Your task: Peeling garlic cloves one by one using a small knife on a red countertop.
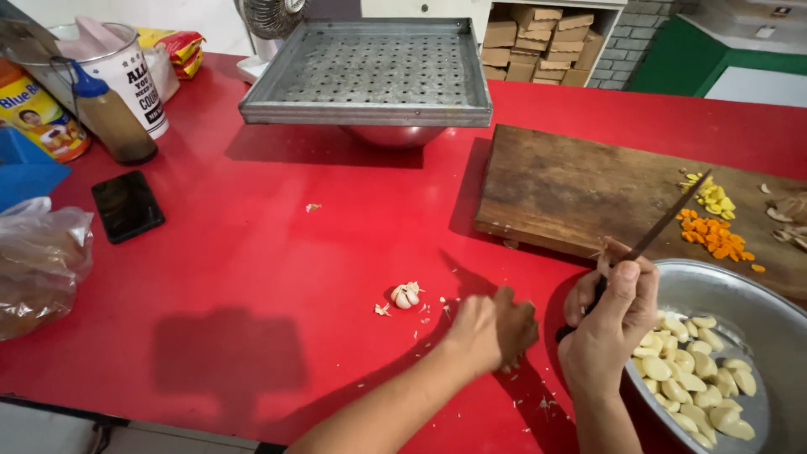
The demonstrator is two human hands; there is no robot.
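Head view: the work in hand looks like peeling garlic. The right hand (612,313) has its fingers wrapped tight round a thin dark-bladed kitchen knife (670,221), its long axis slanting, tip pointing up-right over the worn wooden cutting board (572,189). The left hand (496,329) is curled closed on the red surface (252,277); whether it holds a clove I cannot tell. Beside the right wrist, a round metal bowl (756,303) holds peeled cloves. The next move would call for steadying a clove against the blade.

A red table (252,277) carries a wooden cutting board (572,189), metal bowl (756,294), black phone (126,206) and garlic piece (406,295).
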